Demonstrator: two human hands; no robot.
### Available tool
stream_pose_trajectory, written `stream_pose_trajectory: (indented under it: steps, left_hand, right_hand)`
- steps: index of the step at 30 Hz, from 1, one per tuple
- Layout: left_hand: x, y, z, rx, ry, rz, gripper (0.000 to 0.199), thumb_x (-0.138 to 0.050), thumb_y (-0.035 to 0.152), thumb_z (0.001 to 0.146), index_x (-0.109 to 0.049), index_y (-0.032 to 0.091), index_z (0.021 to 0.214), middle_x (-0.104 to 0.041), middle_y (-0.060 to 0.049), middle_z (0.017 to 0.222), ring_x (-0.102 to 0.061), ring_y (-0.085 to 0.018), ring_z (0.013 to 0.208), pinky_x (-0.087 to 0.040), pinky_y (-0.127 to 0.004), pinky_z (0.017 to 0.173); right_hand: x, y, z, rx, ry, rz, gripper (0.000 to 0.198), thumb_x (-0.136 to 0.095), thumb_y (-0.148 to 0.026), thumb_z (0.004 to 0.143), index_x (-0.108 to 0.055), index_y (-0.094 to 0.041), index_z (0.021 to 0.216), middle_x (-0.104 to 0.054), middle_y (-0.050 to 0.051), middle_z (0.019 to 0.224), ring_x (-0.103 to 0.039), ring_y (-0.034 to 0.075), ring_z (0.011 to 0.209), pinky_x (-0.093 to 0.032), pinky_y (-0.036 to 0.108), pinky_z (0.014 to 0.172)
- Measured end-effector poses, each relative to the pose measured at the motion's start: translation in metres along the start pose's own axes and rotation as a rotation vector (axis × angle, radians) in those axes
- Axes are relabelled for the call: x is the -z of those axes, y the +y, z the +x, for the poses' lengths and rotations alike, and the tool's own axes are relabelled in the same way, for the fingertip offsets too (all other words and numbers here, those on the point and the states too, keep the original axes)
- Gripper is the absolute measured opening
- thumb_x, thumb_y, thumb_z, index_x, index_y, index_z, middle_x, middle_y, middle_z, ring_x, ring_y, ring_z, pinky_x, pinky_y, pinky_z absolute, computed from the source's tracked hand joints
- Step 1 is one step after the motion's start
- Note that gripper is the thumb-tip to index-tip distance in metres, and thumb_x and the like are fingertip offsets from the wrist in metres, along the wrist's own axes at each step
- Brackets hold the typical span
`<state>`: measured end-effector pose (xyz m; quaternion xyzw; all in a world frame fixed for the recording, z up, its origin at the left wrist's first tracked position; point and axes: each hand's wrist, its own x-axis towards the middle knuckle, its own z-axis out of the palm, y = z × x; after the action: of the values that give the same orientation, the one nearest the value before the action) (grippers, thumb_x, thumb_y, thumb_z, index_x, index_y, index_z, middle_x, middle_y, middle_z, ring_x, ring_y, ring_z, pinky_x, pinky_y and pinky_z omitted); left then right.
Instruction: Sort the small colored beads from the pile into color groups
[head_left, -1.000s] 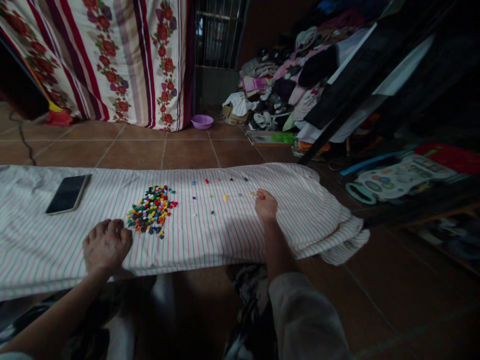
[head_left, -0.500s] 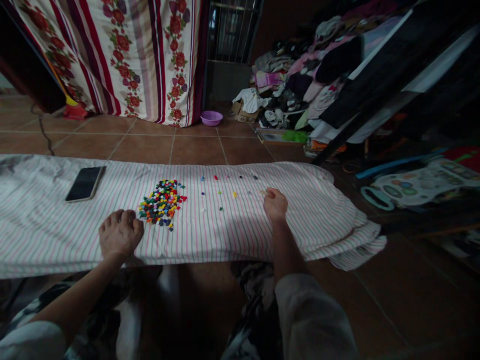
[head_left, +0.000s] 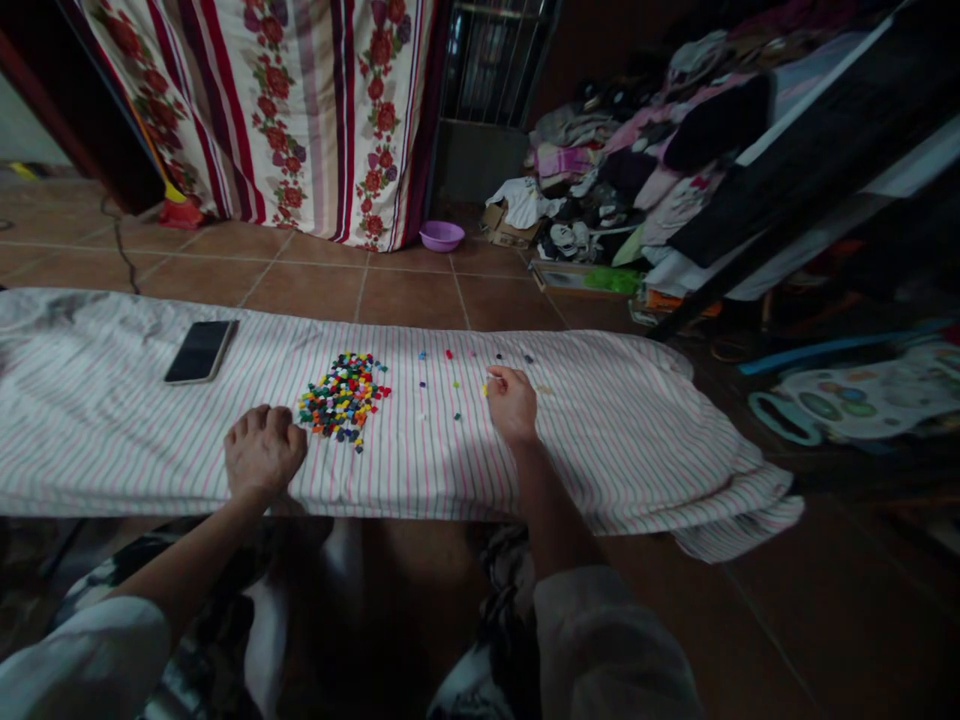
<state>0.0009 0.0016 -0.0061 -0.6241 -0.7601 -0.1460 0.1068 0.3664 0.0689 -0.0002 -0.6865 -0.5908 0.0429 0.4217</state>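
A heap of small coloured beads (head_left: 343,396) lies on a striped cloth (head_left: 615,440) spread over the floor. To its right, single beads (head_left: 450,355) are scattered in loose rows. My left hand (head_left: 264,449) rests on the cloth just left of the heap, fingers curled, nothing visible in it. My right hand (head_left: 512,403) is among the single beads, fingertips pinched together near a yellow bead (head_left: 484,390); whether it holds a bead is too small to tell.
A black phone (head_left: 201,351) lies on the cloth to the left. Beyond are brown floor tiles, a floral curtain (head_left: 300,110), a purple bowl (head_left: 441,235), a pile of clothes (head_left: 600,190) and a toy board (head_left: 855,395) at right.
My right hand has moved left from the cloth's right part to the single beads. The view has shifted, so everything sits further right. My left hand stays beside the heap.
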Motion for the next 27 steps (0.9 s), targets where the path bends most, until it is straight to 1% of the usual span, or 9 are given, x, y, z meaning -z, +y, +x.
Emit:
stream_pose_trajectory:
  steps: [3, 7, 11, 16, 19, 24, 27]
  left_hand:
    - [0.001, 0.0, 0.001, 0.002, -0.014, -0.014, 0.033, -0.04, 0.032, 0.086, -0.063, 0.018, 0.105, -0.059, -0.013, 0.118, -0.052, -0.028, 0.111, -0.036, -0.041, 0.093]
    - [0.001, 0.0, 0.001, -0.003, -0.018, -0.026, 0.032, -0.041, 0.031, 0.086, -0.063, 0.017, 0.104, -0.059, -0.013, 0.118, -0.051, -0.029, 0.112, -0.036, -0.042, 0.094]
    - [0.0, -0.001, 0.002, -0.009, -0.013, -0.032, 0.031, -0.041, 0.031, 0.086, -0.063, 0.018, 0.103, -0.059, -0.013, 0.117, -0.051, -0.028, 0.111, -0.036, -0.042, 0.093]
    - [-0.003, -0.003, 0.002, -0.014, 0.002, -0.047, 0.031, -0.041, 0.03, 0.086, -0.063, 0.017, 0.103, -0.059, -0.014, 0.117, -0.051, -0.029, 0.11, -0.037, -0.043, 0.092]
    - [-0.006, -0.003, 0.002, -0.015, 0.029, -0.041, 0.028, -0.043, 0.03, 0.085, -0.063, 0.018, 0.102, -0.059, -0.013, 0.117, -0.051, -0.029, 0.11, -0.037, -0.043, 0.092]
    - [-0.006, -0.004, 0.002, -0.021, 0.049, -0.026, 0.026, -0.044, 0.029, 0.085, -0.063, 0.019, 0.099, -0.06, -0.012, 0.115, -0.052, -0.028, 0.109, -0.038, -0.042, 0.091]
    - [-0.006, -0.004, 0.002, -0.023, 0.05, -0.031, 0.025, -0.045, 0.029, 0.085, -0.062, 0.019, 0.099, -0.06, -0.011, 0.115, -0.052, -0.028, 0.108, -0.038, -0.042, 0.091]
  right_hand:
    - [-0.016, -0.025, -0.011, 0.071, -0.088, 0.053, 0.032, -0.046, -0.016, 0.079, -0.071, -0.018, 0.098, -0.065, 0.009, 0.098, -0.061, 0.02, 0.082, -0.049, 0.033, 0.082]
    - [-0.038, -0.058, -0.028, 0.17, -0.241, 0.125, 0.03, -0.047, -0.015, 0.082, -0.07, -0.021, 0.099, -0.063, 0.007, 0.101, -0.06, 0.02, 0.085, -0.049, 0.033, 0.083]
    - [-0.054, -0.082, -0.04, 0.256, -0.368, 0.143, 0.028, -0.048, -0.012, 0.084, -0.07, -0.022, 0.097, -0.062, 0.006, 0.099, -0.06, 0.02, 0.087, -0.048, 0.032, 0.084]
    - [-0.068, -0.096, -0.047, 0.323, -0.461, 0.153, 0.025, -0.049, -0.012, 0.087, -0.069, -0.023, 0.095, -0.061, 0.005, 0.098, -0.059, 0.019, 0.091, -0.046, 0.031, 0.086]
    - [-0.073, -0.102, -0.053, 0.393, -0.544, 0.164, 0.023, -0.049, -0.012, 0.088, -0.069, -0.022, 0.095, -0.061, 0.004, 0.097, -0.059, 0.017, 0.09, -0.046, 0.029, 0.086]
    - [-0.076, -0.11, -0.064, 0.54, -0.673, 0.164, 0.022, -0.051, -0.01, 0.089, -0.068, -0.022, 0.098, -0.061, 0.003, 0.098, -0.058, 0.015, 0.092, -0.045, 0.027, 0.084]
    - [-0.075, -0.114, -0.068, 0.58, -0.748, 0.152, 0.023, -0.051, -0.009, 0.089, -0.068, -0.022, 0.1, -0.061, 0.003, 0.1, -0.057, 0.015, 0.093, -0.045, 0.025, 0.083]
